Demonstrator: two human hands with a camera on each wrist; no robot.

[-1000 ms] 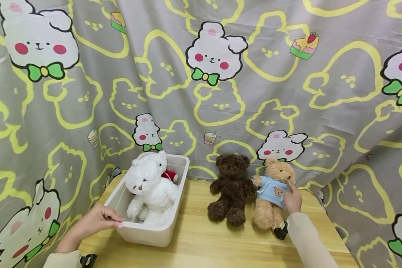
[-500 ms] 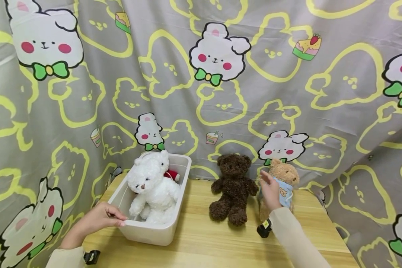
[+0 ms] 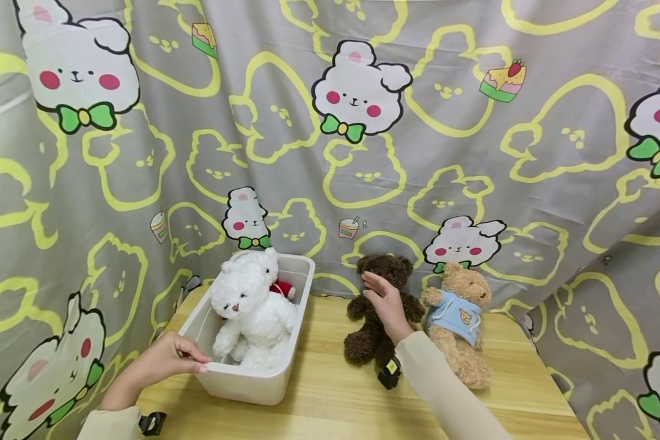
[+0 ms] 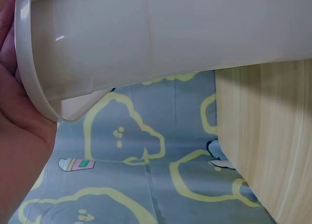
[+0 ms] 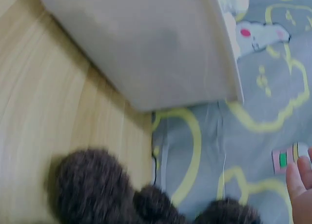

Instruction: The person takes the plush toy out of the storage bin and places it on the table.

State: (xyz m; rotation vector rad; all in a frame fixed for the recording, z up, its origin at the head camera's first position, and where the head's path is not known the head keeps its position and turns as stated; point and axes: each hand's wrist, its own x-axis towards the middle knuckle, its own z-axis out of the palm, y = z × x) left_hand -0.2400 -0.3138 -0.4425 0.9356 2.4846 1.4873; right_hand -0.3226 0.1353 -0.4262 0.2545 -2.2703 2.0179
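My left hand [image 3: 170,357] grips the near left corner of a pale plastic bin [image 3: 253,385], thumb and fingers pinching its rim; the left wrist view shows the hand against the rim [image 4: 24,53]. Inside the bin a white teddy bear [image 3: 255,318] leans back, with another white bear in red [image 3: 282,288] mostly hidden behind it. In the head view my right hand [image 3: 387,305], fingers extended, overlaps a dark brown teddy bear [image 3: 363,345]. The right wrist view shows the brown bear's fur [image 5: 92,185] low down and my fingertips [image 5: 295,182] at the right edge.
A tan teddy bear [image 3: 459,324] in a blue hoodie sits to the right of the brown one. All stand on a wooden table [image 3: 319,409]. A grey patterned curtain [image 3: 286,165] hangs close behind and on both sides.
My right hand has left the tan bear and moved left to the brown bear. The tan bear now faces more to the right. My left hand stays on the bin rim.
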